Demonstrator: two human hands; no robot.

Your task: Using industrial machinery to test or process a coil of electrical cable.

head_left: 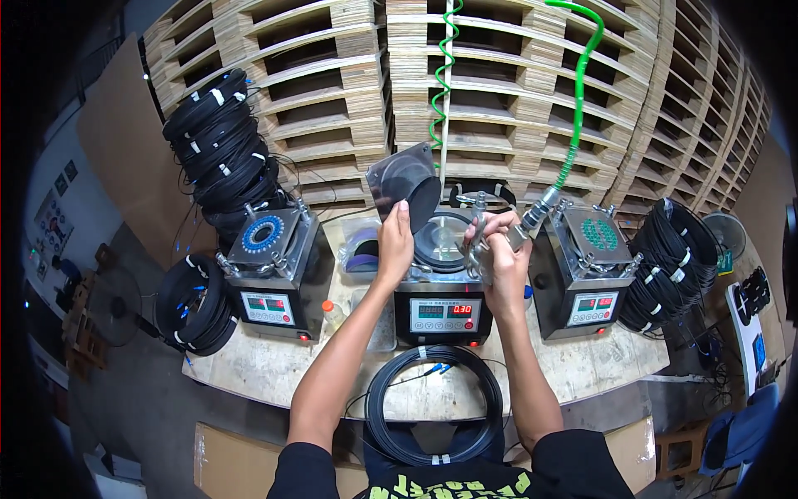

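Observation:
My left hand (396,247) grips a square metal plate (386,181), tilted up above the middle machine; a round black pad (422,201) shows on its face. Closed around a metal air blow gun (529,221) is my right hand (504,264), just right of that machine's top. A green hose (580,100) runs up from the gun. Between my hands lies the machine's round dark platen (439,239). Its front has a lit display panel (445,316).
Similar machines stand left (274,283) and right (579,287), topped with connector-filled plates. A black cable coil (378,416) with blue connectors hangs over the front table edge. Cable stacks (223,158) flank the table. An orange-capped bottle (331,314) stands near my left forearm. Wooden pallets (515,108) rise behind.

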